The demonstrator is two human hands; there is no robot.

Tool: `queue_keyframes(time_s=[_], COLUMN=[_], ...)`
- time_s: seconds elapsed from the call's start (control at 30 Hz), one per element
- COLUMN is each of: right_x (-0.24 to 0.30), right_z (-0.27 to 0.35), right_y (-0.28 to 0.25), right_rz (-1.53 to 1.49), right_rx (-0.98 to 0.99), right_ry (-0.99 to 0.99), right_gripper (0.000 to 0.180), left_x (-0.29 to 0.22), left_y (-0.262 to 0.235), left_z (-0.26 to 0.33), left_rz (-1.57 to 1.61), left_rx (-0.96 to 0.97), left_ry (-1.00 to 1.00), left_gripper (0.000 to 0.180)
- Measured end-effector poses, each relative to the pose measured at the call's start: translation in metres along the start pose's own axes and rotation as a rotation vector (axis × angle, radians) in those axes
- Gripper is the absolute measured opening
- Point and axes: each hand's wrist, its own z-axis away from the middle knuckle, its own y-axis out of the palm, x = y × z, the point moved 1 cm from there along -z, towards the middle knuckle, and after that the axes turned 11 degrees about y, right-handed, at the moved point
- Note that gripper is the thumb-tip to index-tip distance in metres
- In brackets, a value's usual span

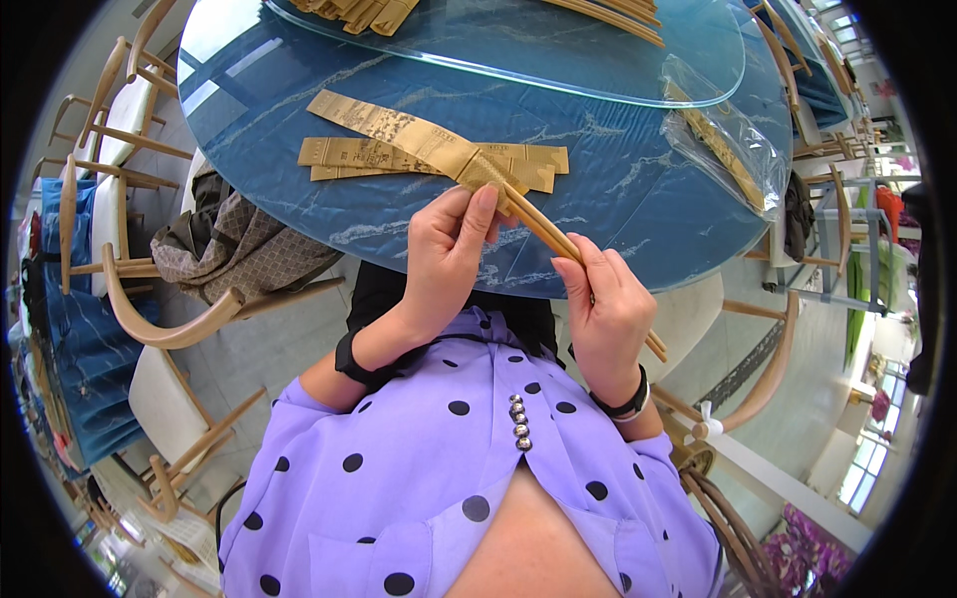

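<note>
Just above the table's near edge, my left hand [451, 244] pinches the open end of a gold paper chopstick sleeve [399, 128]. A pair of wooden chopsticks [541, 225] sticks out of that end, slanting down to the right. Around their middle my right hand [606, 304] is closed, and the tips show below it. The other ends of the chopsticks are inside the sleeve or hidden. Beneath the held sleeve, gold paper sleeves [334, 154] lie crossed on the blue marbled table [349, 214]; they look flat.
A glass turntable [558, 75] covers the far part of the table, with stacked gold sleeves [359, 12] and loose chopsticks [618, 18] on it. A clear plastic bag [726, 140] with a gold sleeve inside lies to the right. On a chair at left rests a patterned brown bag [234, 239].
</note>
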Motion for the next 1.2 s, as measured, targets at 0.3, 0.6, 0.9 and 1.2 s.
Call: queue_keyframes(time_s=[0.3,0.6,0.9,1.2], right_x=[0.009,0.005,0.011,0.012], right_z=[0.005,0.004,-0.001,0.002], right_y=[0.002,-0.001,0.003,0.005], right_rz=[-0.007,0.041,-0.003,0.048], right_rx=[0.018,0.043,0.042,0.044], right_ry=[0.001,-0.018,0.004,-0.032], right_gripper=[0.025,0.028,0.022,0.028], left_x=[-0.007,-0.002,0.003,-0.004], left_y=[-0.002,-0.01,-0.005,-0.003], left_z=[-0.002,0.004,0.008,0.001], left_rz=[0.172,0.133,-0.067,0.145], left_rx=[-0.021,0.082,0.146,0.047], left_ry=[-0.099,-0.277,-0.054,-0.142], left_gripper=[0.041,0.033,0.036,0.048])
